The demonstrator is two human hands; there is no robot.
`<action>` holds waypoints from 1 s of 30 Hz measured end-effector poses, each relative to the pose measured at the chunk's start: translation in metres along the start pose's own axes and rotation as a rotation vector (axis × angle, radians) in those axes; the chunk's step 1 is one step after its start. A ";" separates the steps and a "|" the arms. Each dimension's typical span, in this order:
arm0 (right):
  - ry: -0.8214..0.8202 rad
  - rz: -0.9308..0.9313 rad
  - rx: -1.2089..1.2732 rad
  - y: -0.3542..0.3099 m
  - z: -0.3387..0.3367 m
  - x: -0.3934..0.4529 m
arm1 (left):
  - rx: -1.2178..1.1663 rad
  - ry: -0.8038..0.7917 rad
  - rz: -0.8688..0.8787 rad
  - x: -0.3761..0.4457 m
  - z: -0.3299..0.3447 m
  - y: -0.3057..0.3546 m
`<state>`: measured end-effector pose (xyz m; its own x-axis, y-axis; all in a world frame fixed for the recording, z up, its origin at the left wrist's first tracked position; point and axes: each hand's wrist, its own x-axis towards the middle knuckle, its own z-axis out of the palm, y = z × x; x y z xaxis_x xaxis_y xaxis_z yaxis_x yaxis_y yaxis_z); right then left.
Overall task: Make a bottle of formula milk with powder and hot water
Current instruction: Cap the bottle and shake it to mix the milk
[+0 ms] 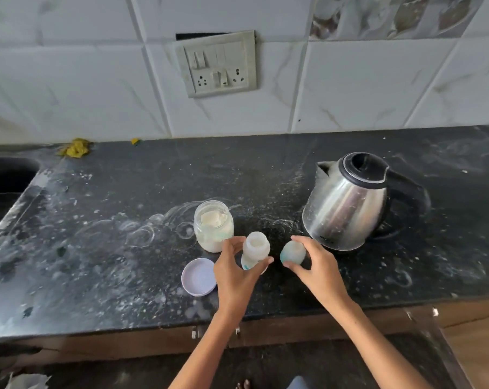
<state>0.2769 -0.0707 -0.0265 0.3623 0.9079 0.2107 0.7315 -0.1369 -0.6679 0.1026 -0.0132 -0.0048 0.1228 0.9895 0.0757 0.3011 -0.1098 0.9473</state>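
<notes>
A small translucent baby bottle [255,249] stands open on the dark counter, with white content showing at its mouth. My left hand [236,272] is wrapped around its body. Just to its right, my right hand [317,269] holds the bottle's pale dome cap [292,252] by the fingertips, close to the counter. An open glass jar of white powder [213,226] stands behind the bottle, and its lilac lid [199,276] lies upturned to the left. A steel kettle [347,202] with a black lid stands at the right.
The dark stone counter [111,248] is dusted with powder and water rings. A sink [4,178] opens at the far left. Yellow scraps [75,148] lie by the tiled wall, under a switch and socket plate [216,64]. The counter's front edge runs below my wrists.
</notes>
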 end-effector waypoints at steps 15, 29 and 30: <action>0.081 0.059 0.230 -0.004 -0.017 -0.007 | 0.056 -0.435 0.172 0.016 -0.005 -0.029; -0.154 -0.069 0.321 -0.054 -0.038 0.024 | 0.024 -0.413 0.143 0.019 0.005 -0.028; -0.189 -0.085 0.274 -0.056 -0.036 0.027 | 0.017 -0.422 0.137 0.020 0.006 -0.029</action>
<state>0.2666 -0.0531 0.0422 0.1751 0.9723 0.1550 0.5626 0.0304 -0.8262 0.1018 0.0093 -0.0322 0.5371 0.8412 0.0635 0.2700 -0.2427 0.9318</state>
